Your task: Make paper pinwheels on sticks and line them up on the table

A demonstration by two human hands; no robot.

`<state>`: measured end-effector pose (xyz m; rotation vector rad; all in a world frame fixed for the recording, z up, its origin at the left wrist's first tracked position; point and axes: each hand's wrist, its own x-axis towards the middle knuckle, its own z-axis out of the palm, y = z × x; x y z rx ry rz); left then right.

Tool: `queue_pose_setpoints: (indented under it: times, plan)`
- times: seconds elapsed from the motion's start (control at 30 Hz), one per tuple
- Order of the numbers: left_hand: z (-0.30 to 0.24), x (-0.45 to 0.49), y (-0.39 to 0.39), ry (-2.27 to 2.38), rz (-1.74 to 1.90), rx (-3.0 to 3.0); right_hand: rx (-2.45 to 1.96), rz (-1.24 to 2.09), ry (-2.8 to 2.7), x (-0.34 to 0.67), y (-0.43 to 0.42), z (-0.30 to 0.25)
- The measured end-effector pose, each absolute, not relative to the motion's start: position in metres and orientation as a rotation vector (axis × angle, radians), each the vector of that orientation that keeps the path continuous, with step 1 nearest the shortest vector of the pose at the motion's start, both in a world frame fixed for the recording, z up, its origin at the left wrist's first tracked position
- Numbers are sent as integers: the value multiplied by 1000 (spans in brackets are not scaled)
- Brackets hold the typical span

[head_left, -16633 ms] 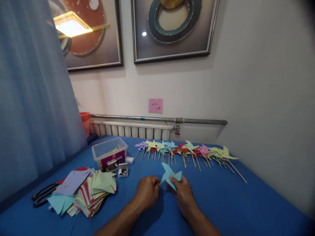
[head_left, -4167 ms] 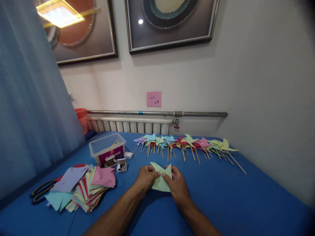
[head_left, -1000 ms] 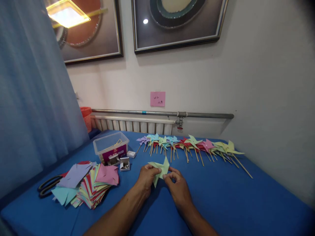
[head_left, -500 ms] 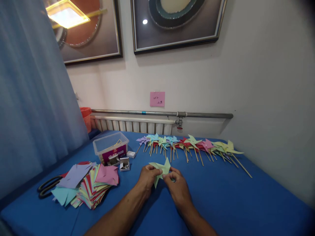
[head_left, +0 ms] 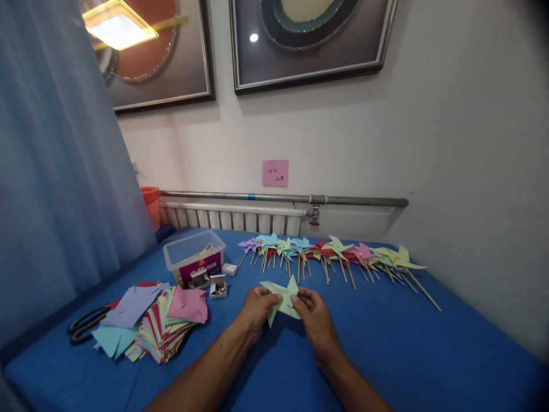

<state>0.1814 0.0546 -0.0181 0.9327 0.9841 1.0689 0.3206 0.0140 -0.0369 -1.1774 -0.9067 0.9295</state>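
Observation:
A pale green paper pinwheel is held up between my two hands, just above the blue cloth. Its pointed blades stick out at the top, bottom and sides, and no stick shows on it. My left hand pinches it near the centre, thumb on the front. From the other side my right hand grips the right blade between thumb and fingers. The fingers behind the paper are partly hidden. Left of my hands stands a small open box of metal pins.
Cut coloured paper squares lie at the left beside black-handled scissors. A clear plastic tub holds thin sticks. Several pinwheels on sticks line the back edge. A pipe runs along the wall.
My right hand has shifted from the pinwheel's lower centre outward to its right blade, so more of the paper's right side shows. My left hand keeps its pinch.

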Motion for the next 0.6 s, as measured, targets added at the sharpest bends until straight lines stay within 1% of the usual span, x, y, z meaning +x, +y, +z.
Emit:
queue_pose_setpoints:
  times: [0.1, 0.17, 0.33, 0.6]
  plan:
    - [-16, 180, 52, 910, 1007, 955, -1059, 1136, -928, 322, 12, -33]
    - [-14, 180, 49, 878, 970, 980, -1050, 1198, -959, 322, 9, -30]
    - [-13, 180, 46, 835, 908, 1025, -1081, 1187, -922, 319, 3, -24]
    - [-17, 181, 51, 920, 923, 1051, -1158, 1090, -964, 318, 9, -31]
